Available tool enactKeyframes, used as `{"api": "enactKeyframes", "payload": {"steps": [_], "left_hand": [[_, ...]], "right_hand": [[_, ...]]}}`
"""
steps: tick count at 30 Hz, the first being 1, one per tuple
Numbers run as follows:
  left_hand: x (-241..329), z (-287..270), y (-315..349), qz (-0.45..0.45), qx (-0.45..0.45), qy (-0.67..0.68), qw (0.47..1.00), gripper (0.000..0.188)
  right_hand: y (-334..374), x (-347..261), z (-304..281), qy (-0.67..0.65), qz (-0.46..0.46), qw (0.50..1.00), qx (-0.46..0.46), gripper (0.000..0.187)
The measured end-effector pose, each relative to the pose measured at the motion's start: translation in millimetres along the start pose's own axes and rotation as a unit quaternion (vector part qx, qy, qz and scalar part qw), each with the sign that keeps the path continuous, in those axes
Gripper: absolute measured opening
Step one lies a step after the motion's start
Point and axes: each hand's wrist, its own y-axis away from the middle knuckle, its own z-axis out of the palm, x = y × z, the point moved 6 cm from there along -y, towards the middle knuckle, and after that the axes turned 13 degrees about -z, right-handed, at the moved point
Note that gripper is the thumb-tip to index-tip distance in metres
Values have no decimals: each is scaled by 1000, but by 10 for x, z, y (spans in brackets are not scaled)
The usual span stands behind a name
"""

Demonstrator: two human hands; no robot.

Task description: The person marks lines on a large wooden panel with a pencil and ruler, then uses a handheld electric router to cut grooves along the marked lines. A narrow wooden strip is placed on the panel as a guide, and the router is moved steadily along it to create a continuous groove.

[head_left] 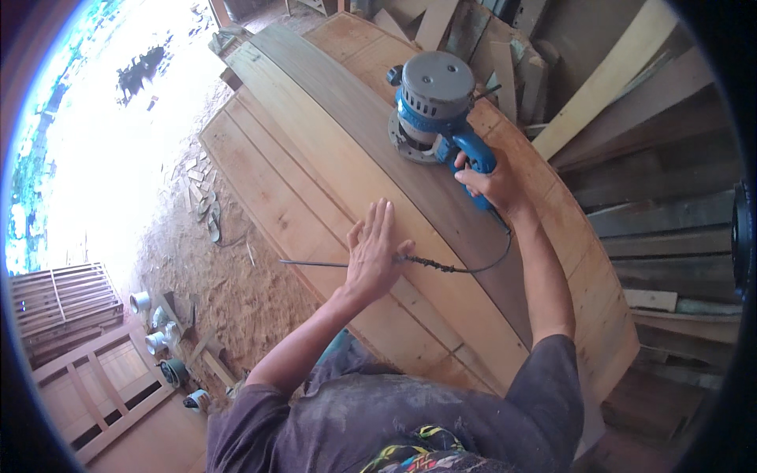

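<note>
The head view is centred on a blue and grey router [432, 106], which stands upright with its round base flat on a long dark plank [378, 134]; that plank lies along the top of a wide panel of pale boards [315, 205] set up as a work surface. The router's blue side handle is gripped by the right hand [490, 183], whose fingers are closed around it, with the arm stretched forward. The left hand [374, 256] is laid open and flat, palm down, on the pale boards just beside the dark plank, its fingers spread and pointing away from the body. A black power cord [441, 268] runs from the router, loops past the right wrist and is drawn across the boards under the left hand. The step in hand appears to be a routing pass along the plank, with the work steadied by the flat hand. For the next move, it is judged that the base must be kept level on the plank, the handle held firmly, and the cord kept behind the cutter's path and clear of the pressing hand. Beyond the panel, offcuts and planks [631, 71] are stacked at the right, and a sawdust-covered floor [229, 284] with small tins [154, 340] lies at the left.
</note>
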Motion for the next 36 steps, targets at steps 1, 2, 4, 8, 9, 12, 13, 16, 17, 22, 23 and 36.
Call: {"api": "enactKeyframes", "payload": {"steps": [1,2,4,8,9,12,13,16,17,22,23,36], "left_hand": [[4,23,45,0,6,-5,1000,80],[15,59,82,-2,12,-6,1000,80],[58,143,233,0,17,3,1000,80],[170,183,514,9,35,13,999,79],[209,206,580,11,37,14,999,78],[332,231,756,9,46,3,999,77],[373,250,816,7,45,10,999,77],[427,337,1061,1,35,14,999,77],[448,352,1078,-1,38,12,999,77],[530,487,1244,-6,35,11,999,77],[574,532,1298,-7,31,15,999,77],[1207,1106,1982,-34,30,15,999,76]], "right_hand": [[18,15,-7,-10,-7,1000,1,12],[55,25,-29,-16,-12,1000,1,12],[155,78,-76,-16,-5,1000,4,12],[321,66,-158,-23,0,1000,-2,11],[367,61,-180,-19,-2,1000,-2,11],[522,59,-255,-29,-1,1000,-11,10],[567,57,-287,-29,1,999,-17,10],[721,76,-322,-19,-8,1000,-13,12],[747,85,-330,-27,-9,999,-14,12],[980,123,-460,-14,-6,1000,-17,12],[1063,123,-495,-7,-4,1000,-19,12],[2250,71,-937,-24,2,1000,-17,11]]}}
